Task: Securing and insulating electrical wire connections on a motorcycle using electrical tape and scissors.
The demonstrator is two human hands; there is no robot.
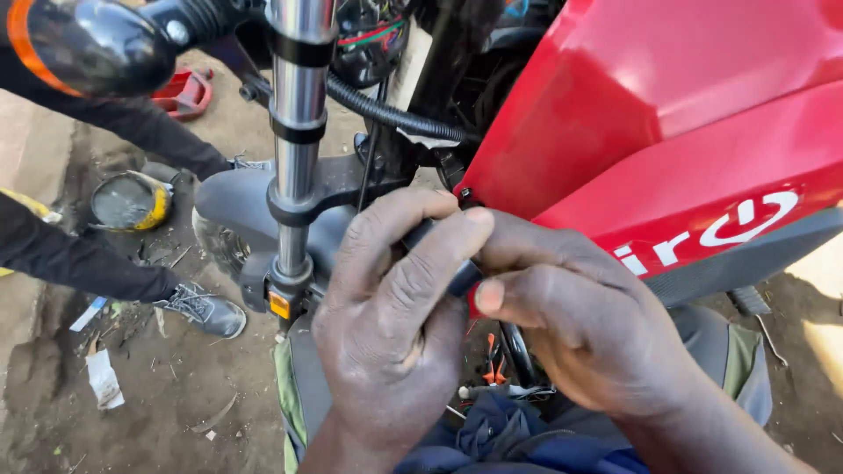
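Both hands meet in the middle of the view, hard against a motorcycle. The left hand (391,320) has its fingers curled shut around a short dark handle (420,235), with one fingertip pressed on its right end. The right hand (584,325) is closed too, thumb and fingers pinching the same handle where it meets the lower edge of the red fairing (650,132). What the handle's tip bears on is hidden behind the fingers; only a sliver of red shows under the right thumb.

Just left of the hands stands the chrome fork tube (297,132), clamped at its foot, with the grey mudguard (233,206) behind it and a small orange reflector (279,305) below. A ribbed black hose (386,114) crosses from the fork toward the fairing. At top left a turn signal (83,44) is cut off by the frame.

Farther left, on the dirt, another person's dark trouser legs and a grey shoe (206,309) stand near a round tin (130,202) and a red object (184,92). Blue cloth (500,434) lies near, below the hands.
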